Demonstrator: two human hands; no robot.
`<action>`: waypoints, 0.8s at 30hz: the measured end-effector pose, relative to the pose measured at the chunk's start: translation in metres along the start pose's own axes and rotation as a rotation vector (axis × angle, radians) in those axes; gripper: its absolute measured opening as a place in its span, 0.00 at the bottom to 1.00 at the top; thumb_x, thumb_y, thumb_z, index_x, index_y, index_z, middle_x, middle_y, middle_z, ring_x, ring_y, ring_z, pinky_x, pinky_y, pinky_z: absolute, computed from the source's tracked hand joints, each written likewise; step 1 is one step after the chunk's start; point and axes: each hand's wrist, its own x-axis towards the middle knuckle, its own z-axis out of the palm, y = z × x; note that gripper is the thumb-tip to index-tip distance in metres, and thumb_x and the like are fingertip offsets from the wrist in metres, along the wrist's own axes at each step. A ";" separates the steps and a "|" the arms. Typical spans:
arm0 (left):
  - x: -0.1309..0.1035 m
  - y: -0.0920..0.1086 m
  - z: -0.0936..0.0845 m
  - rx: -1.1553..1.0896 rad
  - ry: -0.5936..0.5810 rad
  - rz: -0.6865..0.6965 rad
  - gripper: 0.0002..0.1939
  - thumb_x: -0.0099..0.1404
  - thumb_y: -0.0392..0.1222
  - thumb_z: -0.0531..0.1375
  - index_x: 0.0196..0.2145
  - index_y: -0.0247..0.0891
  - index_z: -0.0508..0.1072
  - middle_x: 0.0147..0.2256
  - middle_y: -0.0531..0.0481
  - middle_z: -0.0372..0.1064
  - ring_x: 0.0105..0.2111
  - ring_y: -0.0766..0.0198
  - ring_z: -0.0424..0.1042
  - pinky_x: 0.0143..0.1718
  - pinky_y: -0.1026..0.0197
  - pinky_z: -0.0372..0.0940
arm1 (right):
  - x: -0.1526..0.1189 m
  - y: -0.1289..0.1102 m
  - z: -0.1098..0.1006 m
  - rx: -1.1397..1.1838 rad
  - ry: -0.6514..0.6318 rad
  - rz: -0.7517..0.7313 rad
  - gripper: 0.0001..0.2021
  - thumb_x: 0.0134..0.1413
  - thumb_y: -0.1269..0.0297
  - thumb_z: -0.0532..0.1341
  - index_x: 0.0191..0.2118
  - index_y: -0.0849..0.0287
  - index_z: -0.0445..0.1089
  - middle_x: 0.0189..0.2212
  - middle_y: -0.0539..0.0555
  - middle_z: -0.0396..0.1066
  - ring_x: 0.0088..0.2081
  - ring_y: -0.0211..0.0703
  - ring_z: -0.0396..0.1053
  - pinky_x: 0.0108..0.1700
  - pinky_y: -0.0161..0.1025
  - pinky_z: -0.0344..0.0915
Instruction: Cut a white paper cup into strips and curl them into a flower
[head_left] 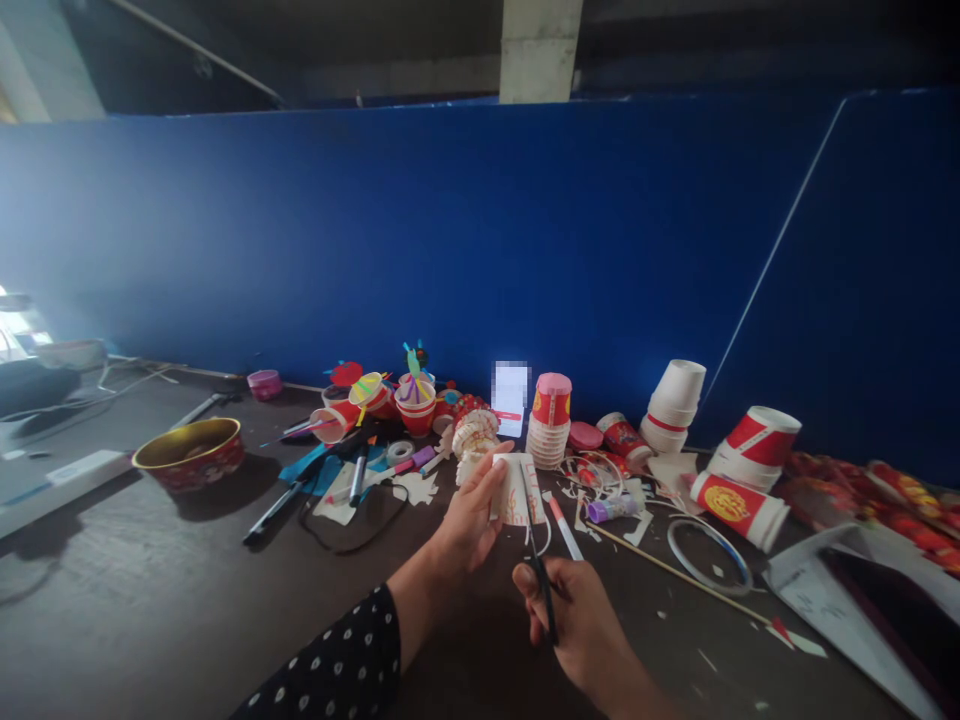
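My left hand (pixel 472 510) is closed on a white paper cup (pixel 510 492) with red line drawings on its side, held a little above the dark table. In my right hand (pixel 574 605) is a pair of scissors (pixel 545 580) with black handles. Their blades point up and away from me and overlap the right part of the cup; whether they are cutting into it I cannot tell. Just right of the blades lies an orange and white marker (pixel 562 525). A phone (pixel 512 390) with a lit screen stands behind the cup.
Stacked paper cups (pixel 550 430) stand beyond my hands, with more cups (pixel 671 405) to the right. Markers, tape (pixel 399 453) and paper scraps lie around. A gold-rimmed bowl (pixel 187 462) stands left. A wooden stick (pixel 675 570) and a wire ring (pixel 709 555) lie right. A blue partition (pixel 420 230) rises behind.
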 end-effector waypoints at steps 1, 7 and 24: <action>0.000 0.000 0.000 0.000 -0.002 -0.003 0.26 0.59 0.45 0.60 0.55 0.40 0.61 0.36 0.46 0.69 0.30 0.63 0.69 0.30 0.63 0.66 | 0.000 -0.001 0.000 0.000 0.003 0.004 0.29 0.44 0.35 0.54 0.15 0.58 0.59 0.10 0.48 0.59 0.15 0.33 0.57 0.20 0.33 0.50; -0.001 0.000 0.001 -0.024 -0.015 0.013 0.26 0.58 0.45 0.61 0.53 0.40 0.62 0.35 0.48 0.69 0.29 0.64 0.69 0.31 0.63 0.66 | -0.003 -0.010 0.001 -0.012 0.014 0.009 0.30 0.42 0.34 0.54 0.15 0.59 0.59 0.10 0.48 0.59 0.15 0.33 0.57 0.20 0.33 0.50; 0.004 -0.003 -0.007 -0.158 -0.078 -0.105 0.20 0.59 0.45 0.60 0.47 0.32 0.66 0.33 0.44 0.71 0.29 0.60 0.72 0.32 0.60 0.67 | -0.009 -0.023 -0.005 0.049 -0.081 0.041 0.30 0.41 0.31 0.52 0.19 0.59 0.60 0.12 0.48 0.60 0.17 0.32 0.53 0.22 0.32 0.48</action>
